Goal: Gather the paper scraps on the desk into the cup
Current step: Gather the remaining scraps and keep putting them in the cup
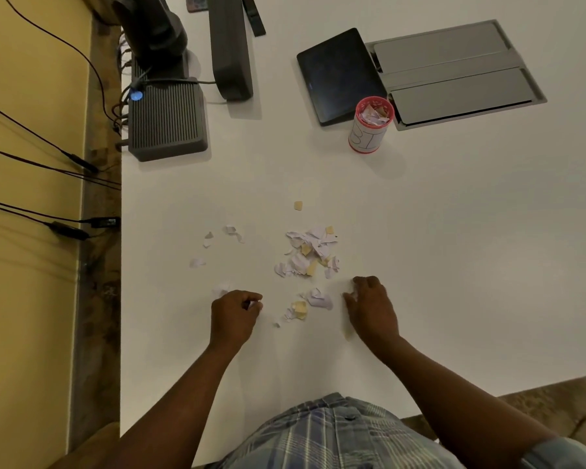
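Note:
White and yellow paper scraps [310, 250] lie in a loose heap on the white desk [454, 248], with a smaller clump [310, 302] nearer me and a few stray bits [217, 242] to the left. One yellow bit [297, 205] lies apart, farther back. The red-rimmed white cup [369, 125] stands at the back right, holding scraps. My left hand [234, 313] rests on the desk left of the small clump, fingers curled round white scraps. My right hand [369, 306] sits right of the clump, fingertips pinching a white scrap.
A dark tablet [339, 74] and a grey cable hatch [454, 72] flank the cup. A ribbed grey box [166, 120], a dark stand [229, 45] and a remote [253, 15] sit at the back left. Cables [48, 164] hang past the desk's left edge.

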A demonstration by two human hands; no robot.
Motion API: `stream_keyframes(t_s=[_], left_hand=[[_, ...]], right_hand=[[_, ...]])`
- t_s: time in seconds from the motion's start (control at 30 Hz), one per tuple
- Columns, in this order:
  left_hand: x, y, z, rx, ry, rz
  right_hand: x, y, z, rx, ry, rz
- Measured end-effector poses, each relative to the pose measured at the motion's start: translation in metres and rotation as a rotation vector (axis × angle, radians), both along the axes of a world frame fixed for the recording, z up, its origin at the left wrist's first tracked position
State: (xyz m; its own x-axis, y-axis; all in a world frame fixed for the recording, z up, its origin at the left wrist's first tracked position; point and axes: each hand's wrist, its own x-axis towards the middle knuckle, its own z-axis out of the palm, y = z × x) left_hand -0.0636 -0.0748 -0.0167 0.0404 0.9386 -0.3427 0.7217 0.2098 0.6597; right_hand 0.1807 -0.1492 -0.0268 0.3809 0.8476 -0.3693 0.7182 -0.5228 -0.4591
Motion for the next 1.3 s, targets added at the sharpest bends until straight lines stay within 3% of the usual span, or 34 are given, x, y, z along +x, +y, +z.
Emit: stream_keyframes(t_s=[0.13, 0.33, 0.47, 0.6, 0.77, 0.87, 1.1, 1.23, 1.3], left_hand=[[0.003, 0.0, 0.0, 0.006, -0.005, 0.001], [0.011, 0.003, -0.001, -0.015, 0.0, -0.022], [0.017, 0.008, -0.004, -0.004, 0.016, -0.059], [0.027, 0.018, -0.005, -0.022, 0.009, -0.033], [0.052, 0.048, -0.001, -0.071, -0.023, -0.034], [0.068, 0.07, 0.0, -0.099, -0.072, -0.019], [0.09, 0.11, 0.0, -0.074, -0.141, 0.01], [0.093, 0.117, -0.001, -0.083, -0.171, 0.023], [0.092, 0.115, -0.001, -0.083, -0.166, 0.038]], right_hand=[[-0.028, 0.012, -0.001, -0.063, -0.054, 0.203], [-0.051, 0.018, -0.004, -0.044, -0.227, 0.692], [-0.044, 0.015, -0.01, 0.027, -0.235, 0.811], [-0.026, 0.019, -0.011, 0.048, -0.092, 0.654], [0.024, 0.051, 0.004, 0.205, 0.144, 0.057], [0.066, 0.088, 0.021, 0.259, 0.198, -0.136], [0.134, 0.208, 0.067, 0.361, 0.13, -0.138], [0.166, 0.279, 0.076, 0.411, -0.217, -0.017], [0.176, 0.307, 0.076, 0.324, -0.357, 0.098]])
